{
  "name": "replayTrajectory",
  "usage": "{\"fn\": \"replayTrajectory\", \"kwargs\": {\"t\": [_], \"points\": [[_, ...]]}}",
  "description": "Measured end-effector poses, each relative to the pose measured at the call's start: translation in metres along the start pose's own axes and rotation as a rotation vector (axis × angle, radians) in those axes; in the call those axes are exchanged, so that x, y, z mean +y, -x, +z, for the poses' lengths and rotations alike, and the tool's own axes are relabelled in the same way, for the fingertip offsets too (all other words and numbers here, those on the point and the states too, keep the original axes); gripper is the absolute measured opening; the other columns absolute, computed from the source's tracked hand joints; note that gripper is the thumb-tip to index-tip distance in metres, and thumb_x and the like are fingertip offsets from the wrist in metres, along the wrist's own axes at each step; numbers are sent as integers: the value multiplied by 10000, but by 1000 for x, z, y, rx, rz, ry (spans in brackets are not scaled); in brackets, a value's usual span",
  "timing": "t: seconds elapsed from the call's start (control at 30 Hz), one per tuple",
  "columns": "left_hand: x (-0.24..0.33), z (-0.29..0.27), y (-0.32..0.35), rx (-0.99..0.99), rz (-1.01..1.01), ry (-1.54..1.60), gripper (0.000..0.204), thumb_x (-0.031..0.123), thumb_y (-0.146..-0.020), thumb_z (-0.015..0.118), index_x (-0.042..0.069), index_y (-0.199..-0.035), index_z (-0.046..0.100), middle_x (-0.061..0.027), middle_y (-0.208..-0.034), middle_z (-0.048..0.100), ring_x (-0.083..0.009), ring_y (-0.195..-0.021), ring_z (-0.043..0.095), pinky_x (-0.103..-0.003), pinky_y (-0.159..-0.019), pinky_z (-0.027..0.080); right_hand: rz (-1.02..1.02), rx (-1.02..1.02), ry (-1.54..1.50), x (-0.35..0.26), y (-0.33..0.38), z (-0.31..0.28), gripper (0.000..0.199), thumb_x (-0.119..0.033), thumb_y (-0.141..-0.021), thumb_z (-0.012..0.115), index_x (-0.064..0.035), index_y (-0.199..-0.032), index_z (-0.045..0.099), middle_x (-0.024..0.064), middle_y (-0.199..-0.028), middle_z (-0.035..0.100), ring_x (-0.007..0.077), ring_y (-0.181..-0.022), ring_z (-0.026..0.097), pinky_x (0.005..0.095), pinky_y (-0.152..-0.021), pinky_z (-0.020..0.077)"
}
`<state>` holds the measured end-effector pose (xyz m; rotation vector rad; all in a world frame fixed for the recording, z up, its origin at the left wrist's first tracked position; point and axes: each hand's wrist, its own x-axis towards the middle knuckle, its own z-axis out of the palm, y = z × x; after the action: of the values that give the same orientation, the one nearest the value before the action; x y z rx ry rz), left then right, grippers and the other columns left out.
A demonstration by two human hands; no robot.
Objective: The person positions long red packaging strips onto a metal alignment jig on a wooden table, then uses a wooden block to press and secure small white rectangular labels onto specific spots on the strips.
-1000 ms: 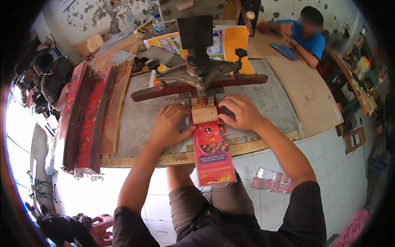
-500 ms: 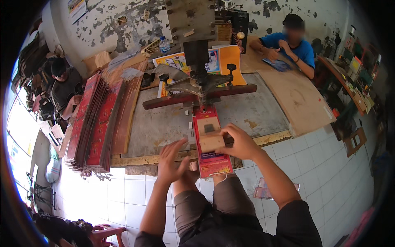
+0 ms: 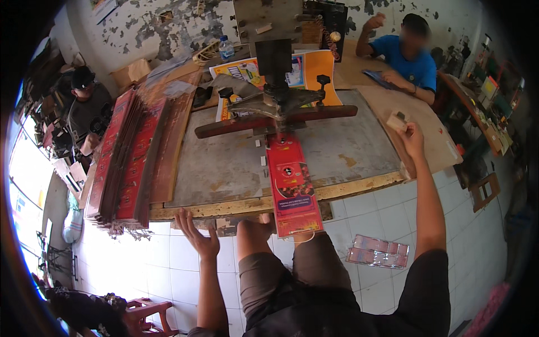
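Sitting close by the bench, knees under its wooden edge. Left hand open, fingers spread, just under the bench edge, touching nothing. Long red printed sheet lying flat, hanging over the near edge above the lap. Right hand stretched far to the right, pinching a small pale block. Farther back, dark wooden bar lying across the sheet's top. Red frames stacked at the left.

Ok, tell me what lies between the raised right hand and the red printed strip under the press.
In the head view, only bare grey metal tabletop lies between the right hand, holding a small tan block, and the red strip.
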<state>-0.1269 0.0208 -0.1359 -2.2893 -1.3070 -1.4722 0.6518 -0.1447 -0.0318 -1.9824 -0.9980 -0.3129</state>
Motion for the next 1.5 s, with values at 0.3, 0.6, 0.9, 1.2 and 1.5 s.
{"fn": "replayTrajectory", "kwargs": {"t": [0.3, 0.6, 0.9, 1.2, 1.5], "points": [[-21, 29, 8, 148, 3, -165, 712, 367, -1069, 595, 76, -1650, 303, -272, -1725, 324, -560, -1642, 196, -755, -1303, 175, 208, 56, 455, 0, -49, 48, 564, -396, -1091, 674, -91, -1556, 580, 200, -1377, 697, 368, -1254, 698, 483, -1046, 563], [-37, 58, 8, 260, 88, -171, 870, 522, -1075, 613, 95, -1700, 183, -281, -1749, 246, -582, -1633, 166, -790, -1278, 159, 63, 129, 205, 67, -57, 37, 488, -196, -1059, 707, -71, -1518, 599, 213, -1390, 710, 362, -1228, 717, 470, -1042, 557], [-41, 53, 12, 207, 60, -214, 914, 515, -1061, 641, 98, -1711, 152, -280, -1748, 236, -589, -1630, 153, -785, -1274, 171, 90, 85, 131, 58, -56, 36, 494, -157, -1018, 759, -60, -1480, 612, 169, -1269, 766, 329, -1151, 748, 452, -1010, 564], [-40, 51, 14, 198, 36, -230, 904, 530, -1061, 608, 98, -1711, 153, -282, -1745, 234, -591, -1628, 152, -787, -1267, 176, 142, 65, 146, 38, -51, 31, 478, -172, -1024, 768, -63, -1467, 625, 187, -1362, 730, 319, -1246, 724, 436, -1066, 556], [-39, 62, 12, 217, 24, -206, 944, 637, -1060, 601, 136, -1723, 153, -248, -1749, 234, -536, -1645, 145, -771, -1296, 144, 31, 115, 63, 70, -59, 24, 455, -158, -1023, 752, -47, -1448, 631, 190, -1356, 738, 328, -1252, 725, 433, -1071, 556]]}}
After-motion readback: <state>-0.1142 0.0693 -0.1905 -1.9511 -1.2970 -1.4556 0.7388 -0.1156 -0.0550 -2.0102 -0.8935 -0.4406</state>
